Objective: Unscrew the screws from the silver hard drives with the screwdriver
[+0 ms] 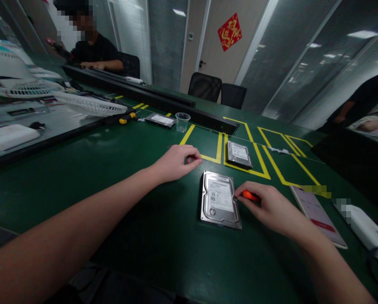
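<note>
Toward near edge of tabletop (163, 249) | hard drive (220, 199) between hands | right hand (267, 204) at its right side, clamped on orange handle (251, 195) | left hand (178, 163) curled (cannot tell if holding)

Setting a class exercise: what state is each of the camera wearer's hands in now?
Left hand: curled closed; whether it holds anything cannot be told.
Right hand: closed, holding an orange object beside the nearest hard drive.
</note>
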Motion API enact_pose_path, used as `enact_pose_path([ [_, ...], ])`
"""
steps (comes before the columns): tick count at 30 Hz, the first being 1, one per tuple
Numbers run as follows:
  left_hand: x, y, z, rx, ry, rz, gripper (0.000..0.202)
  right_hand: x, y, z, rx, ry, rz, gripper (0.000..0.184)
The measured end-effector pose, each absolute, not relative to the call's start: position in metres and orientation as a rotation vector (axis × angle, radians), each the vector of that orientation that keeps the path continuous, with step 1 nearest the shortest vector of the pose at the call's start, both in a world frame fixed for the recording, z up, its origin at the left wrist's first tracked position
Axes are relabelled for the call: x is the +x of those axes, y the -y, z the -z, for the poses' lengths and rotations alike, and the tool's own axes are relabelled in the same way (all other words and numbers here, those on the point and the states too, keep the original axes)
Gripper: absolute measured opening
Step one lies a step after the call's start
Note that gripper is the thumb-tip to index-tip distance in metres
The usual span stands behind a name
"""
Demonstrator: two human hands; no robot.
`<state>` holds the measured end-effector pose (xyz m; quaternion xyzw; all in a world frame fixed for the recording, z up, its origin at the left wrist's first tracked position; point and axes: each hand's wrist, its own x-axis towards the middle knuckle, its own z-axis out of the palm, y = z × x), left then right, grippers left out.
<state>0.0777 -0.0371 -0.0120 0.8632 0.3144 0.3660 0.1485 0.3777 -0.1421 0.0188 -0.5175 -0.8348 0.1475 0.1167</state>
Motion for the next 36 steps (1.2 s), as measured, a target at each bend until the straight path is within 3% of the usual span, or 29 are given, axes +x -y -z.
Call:
enact_pose_path([
  [19,0.078,0.036,0.012,2.496,-0.918,-1.021,0.016,0.377,0.142,-0.019,-1.513,2.396,-0.460,0.014],
  [24,0.078,0.036,0.014,2.507,-0.865,-0.913,0.016,0.385,0.147,-0.022,-1.448,2.049,-0.332,0.020],
  [27,0.079,0.038,0.013,2.497,-0.776,-0.765,0.015,0.382,0.152,-0.024,-1.178,1.672,-0.520,0.028],
  [31,0.079,0.042,0.011,2.448,-0.726,-0.542,0.029,0.370,0.153,-0.026,-0.810,1.323,-0.771,0.033],
  [36,0.079,0.042,0.012,2.482,-0.665,-0.384,0.046,0.357,0.155,-0.028,-0.703,1.209,-0.827,0.041],
])
